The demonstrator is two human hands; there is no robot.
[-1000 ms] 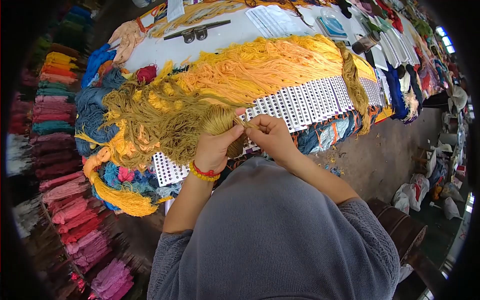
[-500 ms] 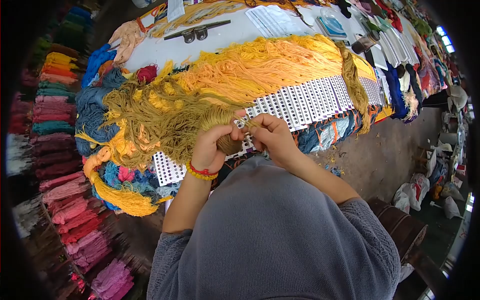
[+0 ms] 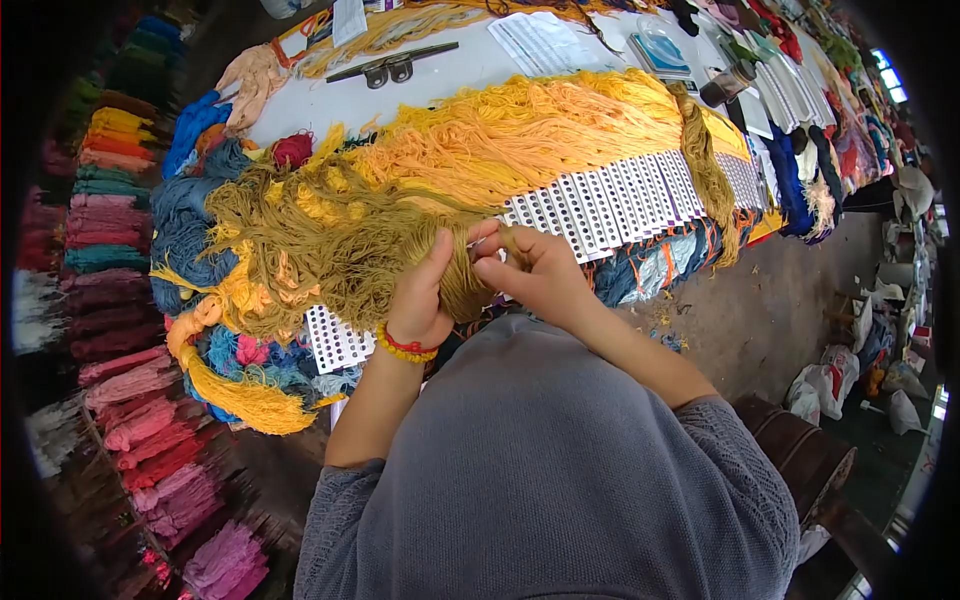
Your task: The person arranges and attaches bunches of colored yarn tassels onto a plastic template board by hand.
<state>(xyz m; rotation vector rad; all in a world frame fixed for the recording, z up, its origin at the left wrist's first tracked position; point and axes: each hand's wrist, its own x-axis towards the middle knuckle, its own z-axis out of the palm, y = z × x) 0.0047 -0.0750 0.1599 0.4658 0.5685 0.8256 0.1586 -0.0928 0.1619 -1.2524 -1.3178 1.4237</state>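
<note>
Olive-green yarn (image 3: 350,240) lies in a loose heap over yellow and orange yarn (image 3: 540,130) on the table. Its gathered right end is in my left hand (image 3: 430,290), which wears a red and yellow bracelet (image 3: 405,346). My right hand (image 3: 535,268) is closed on strands at the same end, its fingertips close to those of my left hand. White cards with rows of holes (image 3: 610,205) stick out from under the yellow yarn, to the right of my hands. Some fingertips are hidden behind the yarn and each other.
Dark blue yarn (image 3: 185,225) hangs at the table's left end. A black metal clip bar (image 3: 390,68), paper sheets (image 3: 540,42) and a dark jar (image 3: 727,84) lie farther back. Pink and red skeins (image 3: 140,415) line the left side. White bags (image 3: 835,380) sit on the floor at right.
The fingers of my left hand have straightened somewhat, and the thumb points more upward. My right hand has turned a little over the yarn end. The olive bundle is spread wider between my hands.
</note>
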